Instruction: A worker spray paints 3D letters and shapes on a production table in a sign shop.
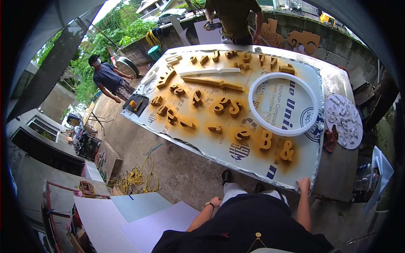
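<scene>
My right hand [303,184] is closed on the near right corner of a large printed panel [198,145] on a table. Low beside my left thigh hangs my left hand [216,201], away from the panel; its fingers are too small to make out. Raised letter shapes in mustard yellow stand in rows over the panel, with yellow overspray around them; one yellow letter [265,140] is near its right end. Also lying there are a white ring [252,102], a long white strip [211,72] and a long yellow strip [211,83].
Across the table a person [234,19] holds a small object. Another person [110,78] stands at the far left. A round white board [358,122] with small white pieces lies at the right. Yellow cord [137,179] and pale sheets [160,227] are at the lower left.
</scene>
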A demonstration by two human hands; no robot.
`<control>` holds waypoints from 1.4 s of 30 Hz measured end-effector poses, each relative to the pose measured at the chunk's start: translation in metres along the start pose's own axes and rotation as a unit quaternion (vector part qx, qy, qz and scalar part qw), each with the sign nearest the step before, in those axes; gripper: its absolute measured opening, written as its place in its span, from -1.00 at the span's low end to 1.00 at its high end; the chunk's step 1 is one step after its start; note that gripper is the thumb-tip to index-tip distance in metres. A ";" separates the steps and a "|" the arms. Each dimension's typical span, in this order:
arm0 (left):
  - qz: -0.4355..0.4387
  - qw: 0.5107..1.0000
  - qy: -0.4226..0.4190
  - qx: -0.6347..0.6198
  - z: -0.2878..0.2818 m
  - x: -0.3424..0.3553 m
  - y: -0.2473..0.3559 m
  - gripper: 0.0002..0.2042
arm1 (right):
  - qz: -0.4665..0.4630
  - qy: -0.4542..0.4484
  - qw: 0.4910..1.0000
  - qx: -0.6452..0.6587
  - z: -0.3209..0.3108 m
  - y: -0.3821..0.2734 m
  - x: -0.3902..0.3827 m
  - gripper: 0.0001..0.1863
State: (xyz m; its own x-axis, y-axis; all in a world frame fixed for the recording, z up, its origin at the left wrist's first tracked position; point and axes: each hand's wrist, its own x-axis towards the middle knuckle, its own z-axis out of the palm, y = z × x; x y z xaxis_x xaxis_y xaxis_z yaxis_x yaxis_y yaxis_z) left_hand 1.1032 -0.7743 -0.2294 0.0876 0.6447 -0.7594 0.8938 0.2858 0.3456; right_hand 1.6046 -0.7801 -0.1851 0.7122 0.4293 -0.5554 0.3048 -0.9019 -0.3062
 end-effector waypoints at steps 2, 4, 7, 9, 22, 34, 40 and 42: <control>0.001 1.000 -0.008 0.010 0.000 0.000 0.000 -0.73 | 0.000 0.009 1.000 -0.007 0.000 0.000 -0.001 -0.73; -0.002 1.000 0.004 0.005 0.001 0.000 0.000 -0.72 | -0.005 0.003 1.000 -0.007 0.000 0.000 -0.001 -0.73; -0.006 1.000 0.007 -0.005 0.001 -0.001 0.001 -0.72 | -0.011 0.007 1.000 -0.014 0.000 0.000 -0.001 -0.72; -0.008 1.000 0.007 -0.008 0.001 -0.003 0.001 -0.72 | -0.012 0.016 1.000 -0.020 0.001 0.001 0.001 -0.72; -0.016 0.999 0.001 -0.028 0.005 0.000 -0.006 -0.67 | -0.005 -0.006 1.000 -0.008 0.006 0.006 0.010 -0.69; 0.002 1.000 0.007 -0.012 0.006 0.002 -0.009 -0.67 | 0.000 -0.008 1.000 0.005 0.004 0.004 0.006 -0.72; -0.003 1.000 0.005 -0.017 0.003 0.000 -0.006 -0.68 | -0.004 0.011 1.000 -0.012 0.005 0.003 0.005 -0.72; -0.002 1.000 0.013 -0.015 0.003 0.000 -0.005 -0.68 | -0.004 0.007 1.000 -0.018 0.005 0.005 0.008 -0.71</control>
State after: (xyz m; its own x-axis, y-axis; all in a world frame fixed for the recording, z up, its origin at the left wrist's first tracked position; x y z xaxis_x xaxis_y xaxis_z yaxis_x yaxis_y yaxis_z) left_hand 1.1000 -0.7780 -0.2326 0.0724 0.6622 -0.7458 0.8806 0.3086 0.3595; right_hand 1.6084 -0.7805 -0.1953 0.7181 0.4354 -0.5429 0.3329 -0.9000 -0.2815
